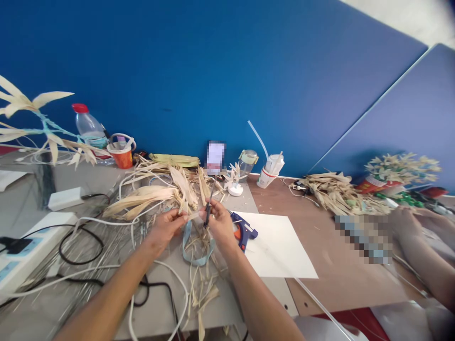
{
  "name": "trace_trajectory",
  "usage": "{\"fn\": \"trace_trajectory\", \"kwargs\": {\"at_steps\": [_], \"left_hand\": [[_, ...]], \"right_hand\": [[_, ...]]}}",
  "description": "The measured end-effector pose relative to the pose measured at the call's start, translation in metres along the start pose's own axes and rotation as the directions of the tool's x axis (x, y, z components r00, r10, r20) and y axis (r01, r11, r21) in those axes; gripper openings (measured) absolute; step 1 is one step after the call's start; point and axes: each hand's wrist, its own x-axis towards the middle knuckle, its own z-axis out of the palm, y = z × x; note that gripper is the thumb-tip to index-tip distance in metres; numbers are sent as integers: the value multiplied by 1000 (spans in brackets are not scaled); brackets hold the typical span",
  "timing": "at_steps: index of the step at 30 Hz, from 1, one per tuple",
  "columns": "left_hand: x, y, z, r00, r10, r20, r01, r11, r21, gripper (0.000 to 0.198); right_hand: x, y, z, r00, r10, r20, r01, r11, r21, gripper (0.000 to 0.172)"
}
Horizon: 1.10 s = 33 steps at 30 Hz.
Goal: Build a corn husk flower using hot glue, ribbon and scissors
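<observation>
My left hand (pixel 169 224) is closed in a pinch on a small pale strip of corn husk (pixel 194 215). The strip reaches across to the fingertips of my right hand (pixel 219 219). That hand is closed around a dark, slender pointed tool (pixel 208 208), its tip up; its exact kind is not clear. Below the fingers lies a loop of light blue ribbon (pixel 186 246) among husk scraps (pixel 206 298). A blue glue gun (pixel 245 232) rests just right of my right hand, on white paper (pixel 280 246). Dried corn husks (pixel 142 201) are heaped behind my left hand.
Thin wires, cables and a power strip (pixel 39 246) spread over the left side. Husk flowers (pixel 46 118), a bottle (pixel 88 125) and an orange cup (pixel 122 155) stand at back left. A phone (pixel 215 156) leans on the blue partition. Another person's hands (pixel 408 227) are at right.
</observation>
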Motion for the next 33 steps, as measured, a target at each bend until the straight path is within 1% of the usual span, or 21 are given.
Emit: {"fn": "trace_trajectory", "kwargs": {"at_steps": [3, 5, 7, 10, 13, 16, 18, 25, 33], "left_hand": [[0, -2, -1, 999, -9, 32, 9, 1000, 28, 27], [0, -2, -2, 999, -15, 46, 14, 1000, 4, 27], [0, -2, -3, 998, -21, 58, 24, 999, -44, 28], [0, -1, -3, 998, -17, 66, 25, 992, -124, 29], [0, -1, -2, 999, -19, 45, 26, 985, -170, 29], [0, -1, -1, 1000, -17, 21, 21, 983, -185, 28], [-1, -1, -1, 1000, -14, 22, 18, 983, -184, 28], [-2, 1, 0, 999, -14, 42, 19, 992, -126, 30], [-2, 4, 1, 1000, -19, -22, 15, 984, -175, 33]], "right_hand": [[-1, -1, 0, 998, 50, 43, -48, 998, -43, 40], [-3, -3, 1, 994, 84, 65, -80, 994, -75, 39], [-4, -2, 2, 996, 78, 46, -73, 993, -97, 37], [-6, 2, 3, 999, -16, -41, 10, 989, -149, 35], [-8, 7, 6, 986, -119, -114, 82, 953, -290, 34], [-11, 7, 9, 982, -154, -107, 95, 901, -424, 34], [-13, 4, 9, 983, -167, -78, 111, 876, -470, 34], [-10, 2, 3, 983, -178, -43, 134, 859, -494, 35], [-10, 5, 7, 985, -172, 16, 160, 875, -457, 36]]}}
